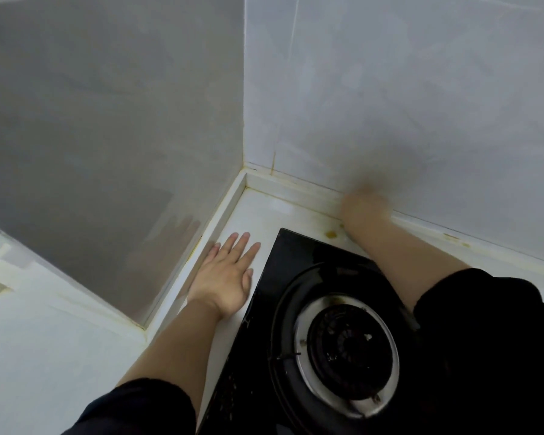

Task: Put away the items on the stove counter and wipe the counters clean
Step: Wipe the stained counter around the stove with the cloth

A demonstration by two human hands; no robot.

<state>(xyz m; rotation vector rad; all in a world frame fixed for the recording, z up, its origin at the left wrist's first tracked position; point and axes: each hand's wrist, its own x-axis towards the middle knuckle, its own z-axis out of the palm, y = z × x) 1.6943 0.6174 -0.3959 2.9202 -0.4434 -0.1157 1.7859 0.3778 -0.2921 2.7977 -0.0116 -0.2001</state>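
Head view, corner of the kitchen: 2 grey tiled walls, left wall (107,120) and back wall (390,89), meet above the white stove counter (258,211). The counter shows as an L-shaped strip round the left and rear edges of 1 black glass stove (296,255). A low white ledge (296,185) sits at the foot of each wall, 2 in total. 1 burner (347,353) is in view, with a silver ring round it and a black pan support. There are 2 hands and 2 dark sleeves: left sleeve (139,406), right sleeve (484,299), both forearms bare. The left hand (225,274) lies palm down on the counter strip between the left ledge and the stove's left edge, fingers straight and together, pointing toward the corner, thumb at the stove edge, holding nothing. The right hand (363,208) reaches across the stove's rear corner to the back ledge where it meets the wall. It is heavily blurred, so it can't be told whether the fingers are curled, flat or round something. Its shadow smears the wall just above it. Yellowish stains (331,235): 2 on the counter just beside the right wrist, behind the stove's rear edge, and probably 2 more further right along the back ledge, too small to be sure. The corner joints also show yellowed grime.
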